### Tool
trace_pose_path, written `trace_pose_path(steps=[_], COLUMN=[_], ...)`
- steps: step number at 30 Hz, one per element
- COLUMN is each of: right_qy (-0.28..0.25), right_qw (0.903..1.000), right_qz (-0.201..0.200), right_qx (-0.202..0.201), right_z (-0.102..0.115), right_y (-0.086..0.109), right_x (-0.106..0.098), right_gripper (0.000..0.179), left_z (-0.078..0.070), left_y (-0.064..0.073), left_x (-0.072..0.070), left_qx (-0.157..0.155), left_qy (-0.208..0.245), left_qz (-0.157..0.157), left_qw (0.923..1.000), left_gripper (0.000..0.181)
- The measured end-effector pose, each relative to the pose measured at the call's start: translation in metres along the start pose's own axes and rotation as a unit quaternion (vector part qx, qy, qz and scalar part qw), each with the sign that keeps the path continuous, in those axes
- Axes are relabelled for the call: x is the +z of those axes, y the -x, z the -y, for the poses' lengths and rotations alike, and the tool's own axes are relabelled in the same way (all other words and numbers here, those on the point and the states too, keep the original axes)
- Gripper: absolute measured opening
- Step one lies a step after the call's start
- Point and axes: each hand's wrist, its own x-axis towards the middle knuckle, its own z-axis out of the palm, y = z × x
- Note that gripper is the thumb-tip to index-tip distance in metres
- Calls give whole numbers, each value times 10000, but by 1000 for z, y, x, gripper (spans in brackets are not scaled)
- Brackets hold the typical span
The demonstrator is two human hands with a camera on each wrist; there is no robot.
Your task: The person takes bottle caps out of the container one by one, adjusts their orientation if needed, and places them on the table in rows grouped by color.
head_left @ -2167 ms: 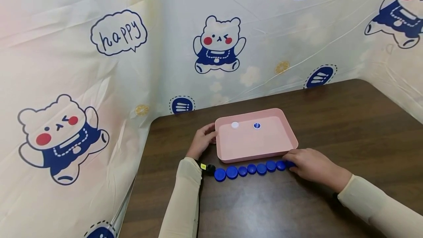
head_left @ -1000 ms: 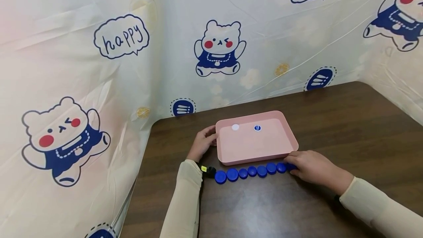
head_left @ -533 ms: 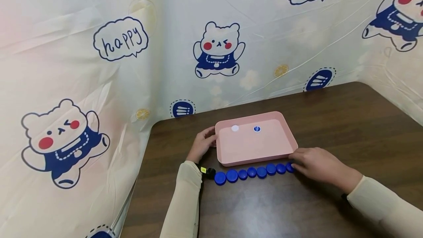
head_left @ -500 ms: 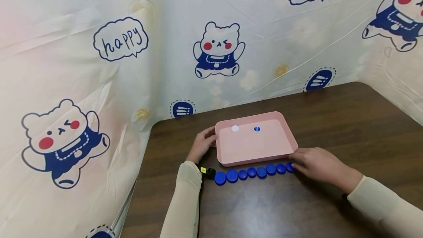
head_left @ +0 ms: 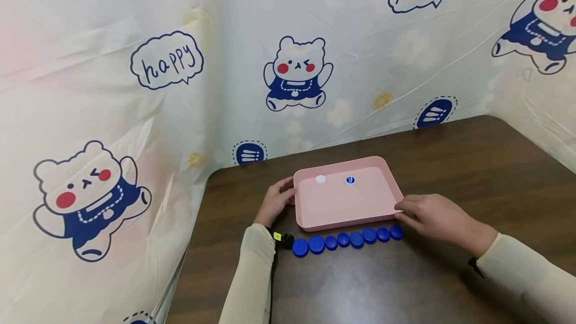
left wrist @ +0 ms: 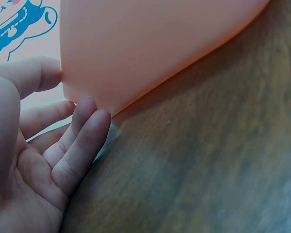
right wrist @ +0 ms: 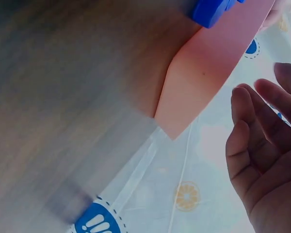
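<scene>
A row of several blue bottle caps (head_left: 357, 239) lies on the table along the front of a shallow pink tray (head_left: 348, 196). Inside the tray are a plain white disc (head_left: 320, 179) and a white disc with blue print (head_left: 350, 180). My left hand (head_left: 275, 201) rests at the tray's left side; in the left wrist view its loosely bent fingers (left wrist: 89, 133) touch the outer wall. My right hand (head_left: 438, 218) hovers by the front right corner of the tray, above and right of the last cap. Its fingers (right wrist: 242, 104) are relaxed and hold nothing in the right wrist view.
The dark wooden table (head_left: 342, 284) ends at the back and left against a pale curtain (head_left: 225, 89) printed with bears. A small black device with a yellow label (head_left: 283, 238) on my left wrist sits close to the leftmost cap.
My right hand has let go of the rightmost blue cap and moved up and right to the tray's corner. That cap now shows fully. My left hand has stayed at the tray.
</scene>
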Motion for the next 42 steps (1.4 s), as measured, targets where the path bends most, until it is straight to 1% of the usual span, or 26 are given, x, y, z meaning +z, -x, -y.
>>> trace_pose_path(steps=[2, 4, 7, 9, 10, 12, 14, 16, 17, 19, 21, 24, 26, 27, 30, 32, 34, 36, 38, 41, 42], right_qy=[-34, -96, -248, -448, -555, -830, -1120, -1423, -1579, -1833, -1961, -2038, -2103, -2200, -2724, -3169, -3562, -3874, -4173, -4743, -4909], right_qw=[9999, 9995, 9974, 9938, 9919, 9865, 9790, 9710, 9660, 9577, 9530, 9491, 9464, 9428, 9266, 9114, 8954, 8821, 8665, 8340, 8228], right_qz=[-52, -133, -169, -121, -101, -59, -18, -58, -90, -186, -310, -420, -508, -578, -854, -1029, -1111, -1098, -990, -738, -662], right_qx=[79, 263, 661, 1010, 1141, 1413, 1701, 1921, 2043, 2210, 2289, 2365, 2397, 2438, 2448, 2417, 2430, 2446, 2553, 2720, 2786], right_z=[-2, -5, -13, -20, -24, -32, -41, -49, -53, -59, -66, -73, -76, -77, -83, -88, -94, -100, -106, -114, -116], right_y=[-3, -7, -15, -20, -23, -30, -35, -40, -42, -45, -48, -53, -58, -60, -70, -76, -79, -80, -80, -75, -73], right_x=[0, 0, 2, 3, 4, 5, 6, 7, 7, 9, 12, 17, 21, 24, 28, 30, 33, 36, 41, 51, 55], right_gripper=[21, 25, 34, 45, 50, 57, 65, 68, 69, 71, 69, 68, 67, 67, 66, 65, 65, 66, 68, 69, 69], left_z=[0, 0, 1, 0, -6, -7, -7, -7, -2, -1, -1, -4, -8, -11, -24, -30, -32, -25, -15, -1, 2], left_y=[1, 1, 2, 2, 4, 5, 6, 5, 4, 4, 3, 4, 6, 7, 13, 17, 19, 16, 13, 9, 9], left_x=[0, 1, 1, 1, 0, 0, 0, 1, 1, 1, 1, 0, -1, -1, -2, -1, -1, -1, -1, -2, -2], left_qx=[-7, 28, 32, 34, -3, -48, -78, -113, -92, -96, -128, -140, -147, -134, -50, -19, 0, -16, -61, -79, -90], left_qy=[15, 18, 24, 9, 7, -3, -27, -54, -56, -47, -37, 10, 12, 9, 34, 34, 44, 46, 57, -4, -47], left_qz=[-8, 1, -30, 3, 65, 61, 73, 43, -9, 23, 59, 160, 236, 276, 296, 305, 303, 299, 257, 161, 137], left_qw=[10000, 10000, 10000, 10000, 10000, 10000, 9999, 9999, 9999, 9999, 9999, 9998, 9996, 9995, 9995, 9995, 9995, 9995, 9996, 9998, 9999], left_gripper=[43, 43, 43, 43, 44, 44, 44, 43, 43, 44, 45, 47, 47, 47, 46, 47, 47, 47, 47, 46, 46])
